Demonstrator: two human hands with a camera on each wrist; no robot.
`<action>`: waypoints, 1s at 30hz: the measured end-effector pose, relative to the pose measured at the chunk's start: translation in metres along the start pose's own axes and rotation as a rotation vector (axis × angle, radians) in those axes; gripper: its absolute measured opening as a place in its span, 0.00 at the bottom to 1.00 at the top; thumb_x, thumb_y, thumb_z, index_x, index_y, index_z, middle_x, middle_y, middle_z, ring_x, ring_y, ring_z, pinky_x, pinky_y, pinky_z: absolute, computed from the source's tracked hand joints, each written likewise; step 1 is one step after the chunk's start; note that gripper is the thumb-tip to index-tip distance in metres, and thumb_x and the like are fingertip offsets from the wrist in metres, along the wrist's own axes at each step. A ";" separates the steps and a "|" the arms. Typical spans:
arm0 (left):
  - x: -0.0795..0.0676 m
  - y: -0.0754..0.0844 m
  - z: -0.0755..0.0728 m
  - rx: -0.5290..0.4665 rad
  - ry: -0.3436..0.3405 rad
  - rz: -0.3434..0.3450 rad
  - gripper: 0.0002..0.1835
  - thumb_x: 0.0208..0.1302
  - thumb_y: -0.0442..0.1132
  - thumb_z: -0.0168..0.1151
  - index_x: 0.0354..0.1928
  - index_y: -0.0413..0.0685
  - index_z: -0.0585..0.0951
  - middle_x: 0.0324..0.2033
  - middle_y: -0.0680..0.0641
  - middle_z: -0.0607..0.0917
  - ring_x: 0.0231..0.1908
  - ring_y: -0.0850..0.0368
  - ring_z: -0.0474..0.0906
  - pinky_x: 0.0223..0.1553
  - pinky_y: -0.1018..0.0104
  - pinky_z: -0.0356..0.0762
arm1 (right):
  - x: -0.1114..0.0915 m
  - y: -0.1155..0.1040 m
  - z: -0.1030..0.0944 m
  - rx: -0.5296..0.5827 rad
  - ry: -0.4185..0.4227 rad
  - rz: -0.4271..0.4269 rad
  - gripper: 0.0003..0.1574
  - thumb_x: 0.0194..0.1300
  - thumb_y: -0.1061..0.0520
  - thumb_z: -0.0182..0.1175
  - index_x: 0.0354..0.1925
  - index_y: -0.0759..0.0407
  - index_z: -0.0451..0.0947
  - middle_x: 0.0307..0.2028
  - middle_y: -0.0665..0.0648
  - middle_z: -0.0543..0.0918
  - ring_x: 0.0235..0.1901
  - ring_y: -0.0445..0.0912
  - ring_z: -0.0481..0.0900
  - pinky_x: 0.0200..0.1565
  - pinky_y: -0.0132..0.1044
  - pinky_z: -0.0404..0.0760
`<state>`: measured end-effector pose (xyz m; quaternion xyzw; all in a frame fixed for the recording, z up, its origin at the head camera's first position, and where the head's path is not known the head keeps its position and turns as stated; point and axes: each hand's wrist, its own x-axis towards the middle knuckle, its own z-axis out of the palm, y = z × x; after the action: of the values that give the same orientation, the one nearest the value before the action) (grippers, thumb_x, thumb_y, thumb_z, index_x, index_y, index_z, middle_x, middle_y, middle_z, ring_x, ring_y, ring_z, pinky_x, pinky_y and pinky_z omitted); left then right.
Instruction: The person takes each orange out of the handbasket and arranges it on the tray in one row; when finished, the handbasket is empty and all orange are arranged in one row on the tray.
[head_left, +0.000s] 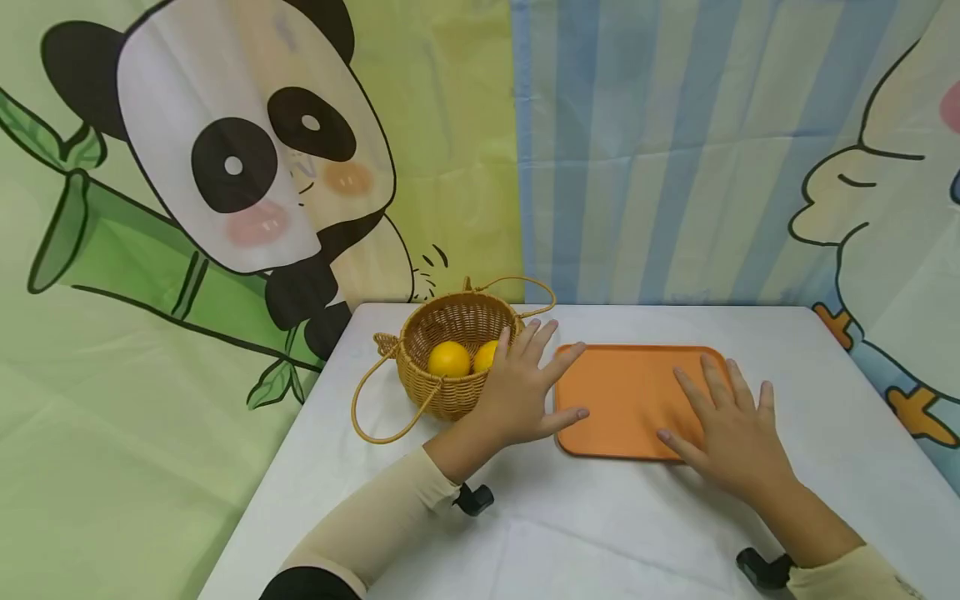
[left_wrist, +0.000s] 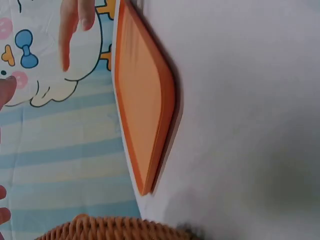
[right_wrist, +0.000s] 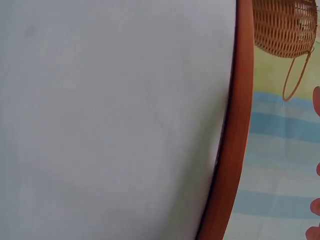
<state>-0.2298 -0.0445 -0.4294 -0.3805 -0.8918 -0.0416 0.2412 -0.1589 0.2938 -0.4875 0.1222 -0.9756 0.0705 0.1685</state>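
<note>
Near the left hand [head_left: 516, 396] and right hand [head_left: 735, 433], fingers spread apart, lies an orange tray [head_left: 626, 400] (wicker basket [head_left: 435, 400] to their left).

On the desk [head_left: 585, 542], the basket [head_left: 442, 400] stands left of the tray [head_left: 622, 400]; two round objects [head_left: 448, 360] lie side by side in the basket; a backdrop [head_left: 615, 167] hangs behind the desk.

Table [head_left: 600, 542]: white-topped
Panda print [head_left: 255, 158]: upper left, beside green bamboo [head_left: 135, 250]
Striped cloth [head_left: 675, 150]: blue and pale
White cartoon figure [head_left: 907, 283]: right edge, orange feet [head_left: 922, 417]
</note>
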 end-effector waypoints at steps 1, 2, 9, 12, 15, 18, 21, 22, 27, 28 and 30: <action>0.000 -0.004 -0.002 0.000 -0.002 -0.004 0.48 0.65 0.79 0.58 0.82 0.68 0.65 0.81 0.39 0.61 0.80 0.37 0.56 0.72 0.25 0.56 | -0.001 0.002 0.000 0.005 -0.009 0.001 0.65 0.67 0.24 0.65 0.87 0.48 0.50 0.84 0.70 0.47 0.82 0.70 0.34 0.68 0.84 0.31; 0.000 -0.008 -0.003 0.003 -0.004 -0.007 0.48 0.65 0.79 0.58 0.82 0.67 0.66 0.81 0.39 0.61 0.80 0.37 0.56 0.71 0.25 0.57 | -0.002 0.004 0.000 0.010 -0.017 0.002 0.64 0.67 0.24 0.65 0.87 0.48 0.51 0.84 0.70 0.47 0.82 0.70 0.35 0.68 0.85 0.32; 0.002 -0.031 -0.016 -0.003 -0.014 -0.051 0.46 0.65 0.77 0.60 0.80 0.66 0.70 0.78 0.39 0.66 0.77 0.38 0.62 0.70 0.32 0.64 | -0.009 0.018 0.004 0.068 -0.091 0.051 0.64 0.68 0.25 0.65 0.87 0.49 0.50 0.84 0.71 0.46 0.81 0.74 0.40 0.66 0.86 0.35; 0.002 -0.038 -0.021 -0.018 -0.067 -0.103 0.46 0.67 0.77 0.58 0.81 0.68 0.67 0.79 0.41 0.64 0.78 0.40 0.59 0.72 0.34 0.62 | -0.010 0.025 0.006 0.077 -0.117 0.056 0.63 0.68 0.25 0.64 0.86 0.50 0.51 0.84 0.71 0.45 0.80 0.75 0.40 0.64 0.88 0.35; 0.002 -0.043 -0.025 -0.038 -0.127 -0.155 0.47 0.67 0.78 0.57 0.83 0.71 0.63 0.82 0.42 0.60 0.80 0.41 0.56 0.74 0.33 0.58 | -0.011 0.031 0.008 0.075 -0.132 0.062 0.63 0.68 0.24 0.64 0.85 0.51 0.52 0.83 0.73 0.48 0.79 0.77 0.42 0.64 0.89 0.37; 0.002 -0.048 -0.029 -0.052 -0.166 -0.192 0.49 0.65 0.79 0.59 0.84 0.72 0.61 0.82 0.43 0.58 0.80 0.41 0.54 0.74 0.32 0.57 | -0.011 0.035 0.010 0.084 -0.146 0.074 0.63 0.69 0.24 0.64 0.86 0.51 0.52 0.82 0.74 0.49 0.79 0.77 0.42 0.63 0.89 0.37; 0.003 -0.052 -0.032 -0.062 -0.181 -0.211 0.49 0.65 0.78 0.61 0.84 0.71 0.62 0.82 0.42 0.58 0.80 0.40 0.54 0.74 0.31 0.57 | -0.012 0.039 0.011 0.100 -0.164 0.088 0.63 0.69 0.24 0.63 0.86 0.51 0.51 0.82 0.74 0.49 0.79 0.78 0.42 0.63 0.89 0.38; 0.003 -0.054 -0.034 -0.063 -0.182 -0.214 0.49 0.64 0.77 0.62 0.84 0.70 0.62 0.82 0.41 0.59 0.80 0.40 0.54 0.74 0.31 0.58 | -0.012 0.040 0.011 0.109 -0.172 0.093 0.63 0.69 0.24 0.63 0.86 0.51 0.51 0.82 0.74 0.48 0.78 0.78 0.42 0.62 0.90 0.38; 0.004 -0.062 -0.039 -0.068 -0.180 -0.227 0.47 0.66 0.76 0.62 0.83 0.71 0.64 0.81 0.41 0.61 0.80 0.40 0.55 0.73 0.29 0.59 | -0.014 0.048 0.014 0.140 -0.217 0.116 0.63 0.70 0.24 0.61 0.86 0.51 0.49 0.83 0.74 0.46 0.79 0.79 0.39 0.61 0.90 0.38; 0.004 -0.064 -0.040 -0.073 -0.178 -0.230 0.47 0.66 0.75 0.63 0.83 0.71 0.64 0.80 0.41 0.61 0.80 0.41 0.55 0.72 0.29 0.60 | -0.014 0.050 0.014 0.144 -0.225 0.117 0.63 0.71 0.24 0.61 0.87 0.51 0.49 0.83 0.74 0.45 0.79 0.79 0.38 0.61 0.90 0.38; 0.003 -0.068 -0.040 -0.081 -0.175 -0.236 0.46 0.66 0.75 0.63 0.83 0.70 0.65 0.80 0.41 0.61 0.80 0.41 0.56 0.73 0.31 0.61 | -0.014 0.054 0.015 0.149 -0.236 0.118 0.63 0.71 0.24 0.60 0.87 0.51 0.48 0.83 0.74 0.44 0.79 0.79 0.37 0.60 0.90 0.38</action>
<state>-0.2633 -0.1006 -0.3852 -0.2847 -0.9455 -0.0723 0.1404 -0.1644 0.3461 -0.5115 0.0843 -0.9861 0.1379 0.0385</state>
